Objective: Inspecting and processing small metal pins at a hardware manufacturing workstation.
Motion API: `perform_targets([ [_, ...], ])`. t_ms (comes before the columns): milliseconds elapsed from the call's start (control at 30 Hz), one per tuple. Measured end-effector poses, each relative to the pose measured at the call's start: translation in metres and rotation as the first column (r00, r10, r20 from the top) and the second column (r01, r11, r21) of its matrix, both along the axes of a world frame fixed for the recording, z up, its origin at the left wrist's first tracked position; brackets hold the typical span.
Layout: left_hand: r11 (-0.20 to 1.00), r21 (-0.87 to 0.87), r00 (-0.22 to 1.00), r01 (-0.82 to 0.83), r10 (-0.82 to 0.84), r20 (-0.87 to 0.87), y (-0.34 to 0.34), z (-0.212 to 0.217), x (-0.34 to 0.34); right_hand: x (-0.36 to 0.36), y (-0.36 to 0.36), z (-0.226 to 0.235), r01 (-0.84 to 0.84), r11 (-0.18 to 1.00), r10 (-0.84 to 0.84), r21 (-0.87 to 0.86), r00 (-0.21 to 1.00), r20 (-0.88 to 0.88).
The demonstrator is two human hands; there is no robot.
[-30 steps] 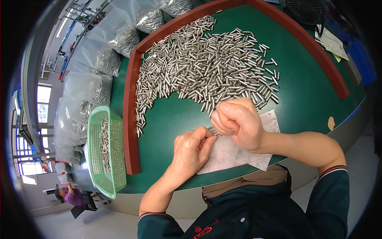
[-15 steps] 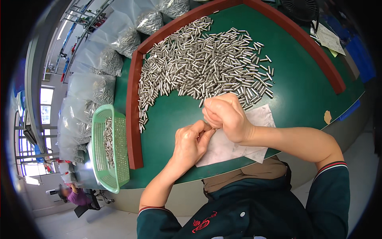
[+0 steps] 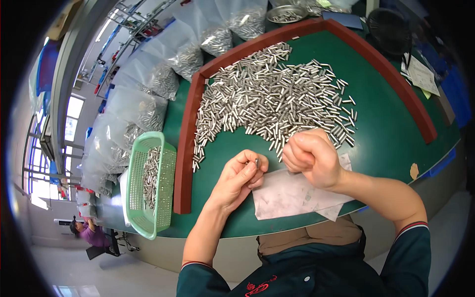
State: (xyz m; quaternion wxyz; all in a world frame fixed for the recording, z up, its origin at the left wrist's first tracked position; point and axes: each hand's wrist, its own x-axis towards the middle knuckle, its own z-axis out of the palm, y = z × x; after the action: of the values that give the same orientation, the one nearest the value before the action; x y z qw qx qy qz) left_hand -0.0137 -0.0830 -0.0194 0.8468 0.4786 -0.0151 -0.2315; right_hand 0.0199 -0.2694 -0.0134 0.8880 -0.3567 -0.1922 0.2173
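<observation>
From where I sit, the left hand (image 3: 236,179), mid-frame, has thumb and fingers clamped on a small metal pin (image 3: 257,162), its end facing up. The right hand (image 3: 316,157), just right of centre, is curled into a fist; I cannot tell whether anything is inside it. I'd keep that pinch light and the pin's end clear of the fingertips, so it can be turned without slipping (a smooth little cylinder like that would roll off easily). A pale cloth (image 3: 277,195) lies below the hands.

Beyond, the pile of loose pins (image 3: 277,94) fills the upper middle, its front edge close to the right fist, so I'd keep the knuckles from nudging it. At centre left, a red-brown rail (image 3: 183,163) stands between the left hand and the green basket (image 3: 166,183), which holds more pins. Farther off, filled plastic bags (image 3: 148,111) line the upper left, and a black fan (image 3: 388,30) stands upper right.
</observation>
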Motion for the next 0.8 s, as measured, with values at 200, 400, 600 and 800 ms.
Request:
perform_targets([
  [200,0.997,-0.051,0.998,-0.063,0.063,0.002,0.010,-0.004,0.005,-0.008,0.005,0.000,-0.019,1.000,0.019,-0.025,1.000,-0.001],
  [400,0.994,-0.055,0.996,-0.091,0.092,0.017,0.011,-0.006,0.008,-0.007,0.007,0.000,-0.033,0.999,0.033,-0.035,0.999,0.004],
  [600,0.990,-0.077,0.993,-0.115,0.112,-0.041,0.012,-0.004,0.009,-0.007,0.006,0.000,-0.067,0.998,0.067,-0.013,0.997,-0.029],
  [800,0.988,-0.090,0.987,-0.128,0.118,-0.109,0.015,-0.003,0.009,-0.007,0.007,0.000,-0.054,0.998,0.054,-0.016,0.998,-0.030],
])
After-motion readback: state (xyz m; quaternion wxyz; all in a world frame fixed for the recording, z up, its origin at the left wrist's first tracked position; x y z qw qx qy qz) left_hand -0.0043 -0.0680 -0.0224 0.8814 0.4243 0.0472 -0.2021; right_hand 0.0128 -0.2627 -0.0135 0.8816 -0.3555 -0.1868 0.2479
